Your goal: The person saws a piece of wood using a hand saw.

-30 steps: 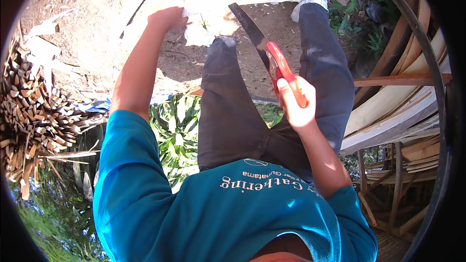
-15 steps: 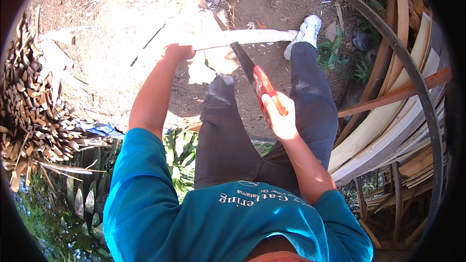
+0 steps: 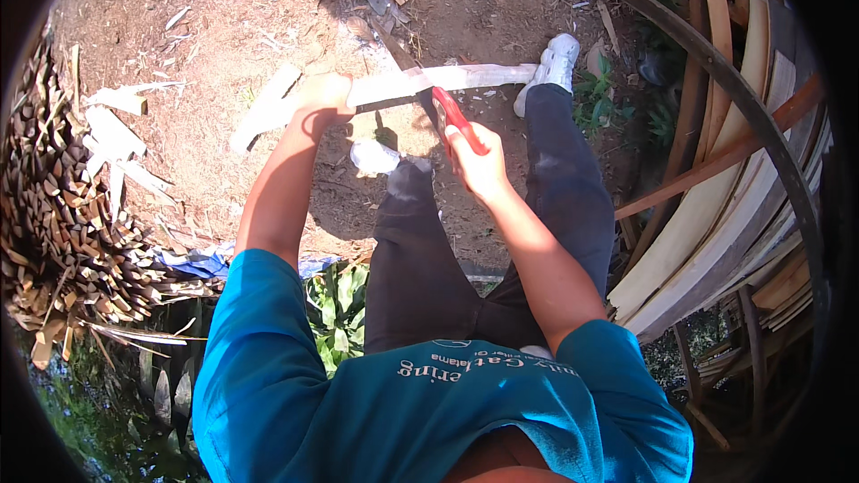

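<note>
A long pale wooden strip [image 3: 488,77] lies crosswise ahead of me, its right end by my white shoe [image 3: 552,67]. My left hand [image 3: 326,95] is closed on the strip left of the middle; bright sunlight blurs the fingers. My right hand [image 3: 477,159] is wrapped round the red handle of a handsaw [image 3: 455,113]. The dark blade reaches up and left to the strip, meeting it right of my left hand. Glare hides whether the teeth are in the wood.
Sunlit bare earth [image 3: 224,45] carries scattered chips and offcuts. A tall stack of split wood [image 3: 67,215] stands at the left. At the right, long slats [image 3: 716,224] lean in a rack behind a dark curved bar [image 3: 752,103]. Green plants [image 3: 338,309] grow beside my leg.
My right hand has pushed the handsaw forward and left, so its blade now meets the strip. My left hand stays on the strip. The view has shifted slightly, and the glare has lessened.
</note>
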The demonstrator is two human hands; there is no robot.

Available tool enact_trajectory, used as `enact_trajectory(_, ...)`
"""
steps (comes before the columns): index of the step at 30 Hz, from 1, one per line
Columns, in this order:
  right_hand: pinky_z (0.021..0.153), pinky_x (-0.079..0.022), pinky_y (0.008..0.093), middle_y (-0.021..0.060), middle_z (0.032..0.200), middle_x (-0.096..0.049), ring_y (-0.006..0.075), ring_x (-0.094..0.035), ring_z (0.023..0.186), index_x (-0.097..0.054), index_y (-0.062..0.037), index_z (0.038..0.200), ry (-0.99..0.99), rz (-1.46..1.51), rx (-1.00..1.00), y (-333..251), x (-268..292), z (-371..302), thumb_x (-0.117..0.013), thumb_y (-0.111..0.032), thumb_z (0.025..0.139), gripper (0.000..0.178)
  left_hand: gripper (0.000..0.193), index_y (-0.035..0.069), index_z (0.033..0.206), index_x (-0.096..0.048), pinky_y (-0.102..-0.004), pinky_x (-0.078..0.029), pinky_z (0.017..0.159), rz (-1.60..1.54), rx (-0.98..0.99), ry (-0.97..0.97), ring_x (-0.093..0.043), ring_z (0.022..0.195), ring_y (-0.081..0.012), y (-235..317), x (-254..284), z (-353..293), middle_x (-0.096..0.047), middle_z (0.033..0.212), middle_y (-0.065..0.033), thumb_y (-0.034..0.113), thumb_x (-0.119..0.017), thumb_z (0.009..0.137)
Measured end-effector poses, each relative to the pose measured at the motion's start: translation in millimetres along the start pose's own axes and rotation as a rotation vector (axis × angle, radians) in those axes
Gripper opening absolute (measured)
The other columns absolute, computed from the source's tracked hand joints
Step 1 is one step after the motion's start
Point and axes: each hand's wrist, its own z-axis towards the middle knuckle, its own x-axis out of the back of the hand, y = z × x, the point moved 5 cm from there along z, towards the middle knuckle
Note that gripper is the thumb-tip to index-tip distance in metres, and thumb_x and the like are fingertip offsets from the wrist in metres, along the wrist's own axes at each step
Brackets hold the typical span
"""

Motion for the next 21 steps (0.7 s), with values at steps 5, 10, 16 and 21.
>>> enact_trajectory(5, 0.055, -0.04, 0.0237, -0.0064, 0.066, -0.054, 0.0027, -0.049, 0.06, -0.067, -0.0034, 0.088, -0.057, -0.003, -0.053, 2, 16, -45, -0.068, -0.018, 0.099, 0.019, 0.04, -0.001, 0.103, -0.069, -0.0444, -0.059, 0.081, 0.002, 0.008, -0.022, -0.074, 0.092, -0.0356, -16, -11, 6, -0.074, 0.096, -0.0221, 0.029, -0.073, 0.076)
enact_trajectory(10, 0.056, -0.04, 0.0252, -0.0057, 0.065, -0.053, 0.0028, -0.047, 0.062, -0.065, -0.0029, 0.081, -0.019, -0.07, 0.025, -16, 22, -68, -0.068, -0.014, 0.098, 0.021, 0.042, -0.001, 0.101, -0.07, -0.0457, -0.059, 0.08, -0.005, -0.031, 0.074, -0.073, 0.092, -0.0364, -1, 6, 0, -0.074, 0.095, -0.0224, 0.03, -0.076, 0.074)
enact_trajectory(16, 0.055, -0.039, 0.0285, -0.0045, 0.064, -0.052, 0.005, -0.046, 0.06, -0.062, -0.0028, 0.079, 0.001, -0.083, 0.027, -5, -11, -3, -0.07, -0.014, 0.095, 0.021, 0.047, -0.002, 0.101, -0.069, -0.0468, -0.059, 0.081, -0.008, -0.081, 0.04, -0.073, 0.091, -0.0374, -20, -11, 22, -0.074, 0.093, -0.0225, 0.033, -0.078, 0.07)
enact_trajectory(21, 0.055, -0.039, 0.0251, -0.0078, 0.066, -0.052, 0.0027, -0.048, 0.06, -0.068, -0.0016, 0.088, 0.026, 0.002, -0.002, -10, 37, -101, -0.069, -0.012, 0.098, 0.015, 0.046, -0.001, 0.101, -0.07, -0.047, -0.059, 0.08, 0.006, -0.036, 0.033, -0.073, 0.091, -0.0377, -15, -10, 14, -0.074, 0.092, -0.0225, 0.032, -0.076, 0.071)
